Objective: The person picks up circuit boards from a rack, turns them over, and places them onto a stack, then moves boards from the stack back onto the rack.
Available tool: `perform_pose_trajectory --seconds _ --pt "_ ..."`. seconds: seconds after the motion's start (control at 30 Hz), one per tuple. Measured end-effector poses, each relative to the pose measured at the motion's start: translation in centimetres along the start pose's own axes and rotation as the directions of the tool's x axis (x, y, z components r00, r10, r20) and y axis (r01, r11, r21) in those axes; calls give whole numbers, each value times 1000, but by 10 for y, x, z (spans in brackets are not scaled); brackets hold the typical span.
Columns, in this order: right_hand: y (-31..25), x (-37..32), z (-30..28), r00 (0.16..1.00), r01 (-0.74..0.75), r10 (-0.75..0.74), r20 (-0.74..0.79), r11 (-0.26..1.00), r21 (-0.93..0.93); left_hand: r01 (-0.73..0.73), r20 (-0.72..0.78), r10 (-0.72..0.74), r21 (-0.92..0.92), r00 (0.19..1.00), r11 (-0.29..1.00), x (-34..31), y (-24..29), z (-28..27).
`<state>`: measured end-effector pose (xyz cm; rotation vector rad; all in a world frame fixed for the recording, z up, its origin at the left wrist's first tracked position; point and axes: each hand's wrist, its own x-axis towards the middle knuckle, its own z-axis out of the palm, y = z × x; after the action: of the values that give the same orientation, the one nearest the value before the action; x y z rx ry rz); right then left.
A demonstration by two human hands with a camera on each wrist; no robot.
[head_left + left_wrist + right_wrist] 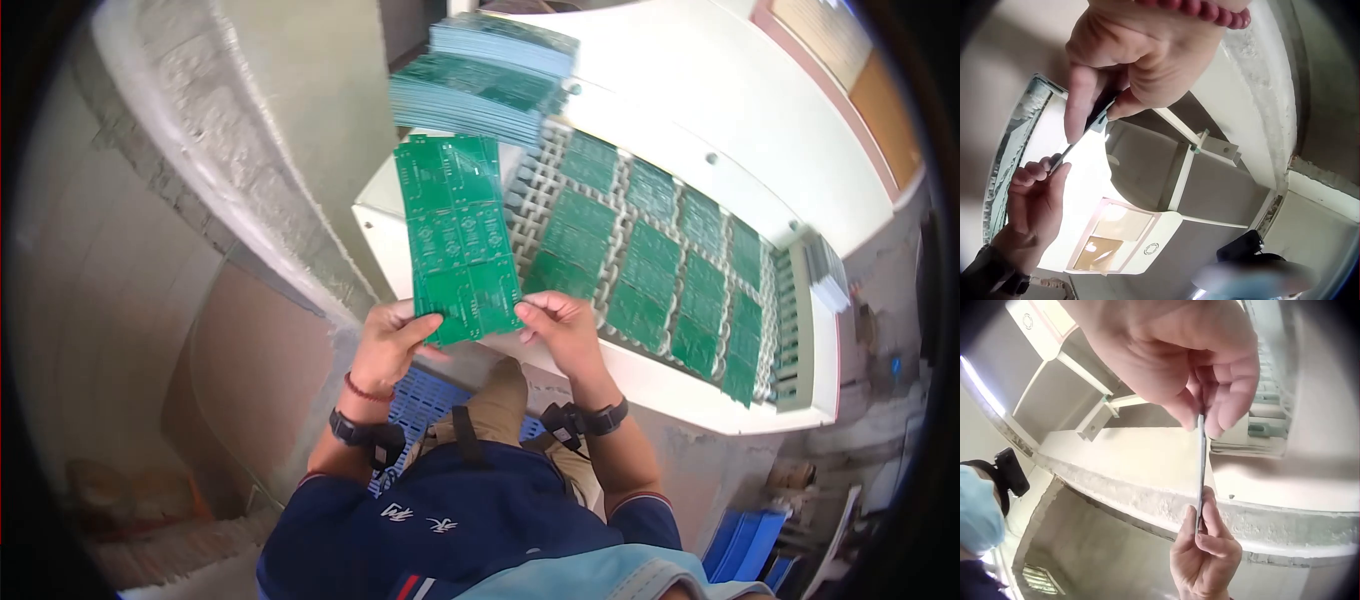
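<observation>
A long green circuit board panel (460, 240) is held up in front of the person by its near end. The left hand (392, 340) pinches its left corner, thumb on top. At the right corner the right hand (563, 325) pinches the edge between thumb and fingers. Seen from the right wrist, the board (1201, 462) is a thin edge-on strip running between both hands. Just beyond its far end stands a tall stack of green circuit boards (480, 85).
A white machine (650, 60) stands ahead and to the right. More green boards (650, 285) lie in rows on its roller conveyor (530, 190). A rough concrete pillar (310, 120) rises at the left. Blue plastic grating (415, 400) lies below, and blue bins (745, 540) stand at lower right.
</observation>
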<state>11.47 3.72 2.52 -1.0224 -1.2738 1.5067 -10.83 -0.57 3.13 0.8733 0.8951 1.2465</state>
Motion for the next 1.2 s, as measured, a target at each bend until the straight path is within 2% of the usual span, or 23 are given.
perform_pose_trajectory --seconds 0.17,0.3,0.43,0.63,0.93,1.0,1.2 --pt "26 -46 -20 994 -41 51 -100 995 95 10 23 -11 57 1000 998 2 -24 20" --pt "36 -82 -41 984 -34 48 -171 996 82 82 168 -97 92 981 992 6 -42 39" --pt "40 -109 -57 961 -52 79 -266 993 107 130 235 -163 150 958 980 7 -52 61" --pt "46 -125 -65 962 11 40 -271 982 186 155 315 -208 187 926 970 9 -63 70" --pt "50 -125 -61 974 -31 65 -215 987 158 156 314 -197 153 929 976 3 -64 63" --pt "48 -125 -60 975 -48 80 -206 986 158 175 268 -212 154 940 972 1 -66 62" --pt "50 -126 -60 979 -31 58 -195 990 138 156 293 -191 140 937 978 1 -67 60"
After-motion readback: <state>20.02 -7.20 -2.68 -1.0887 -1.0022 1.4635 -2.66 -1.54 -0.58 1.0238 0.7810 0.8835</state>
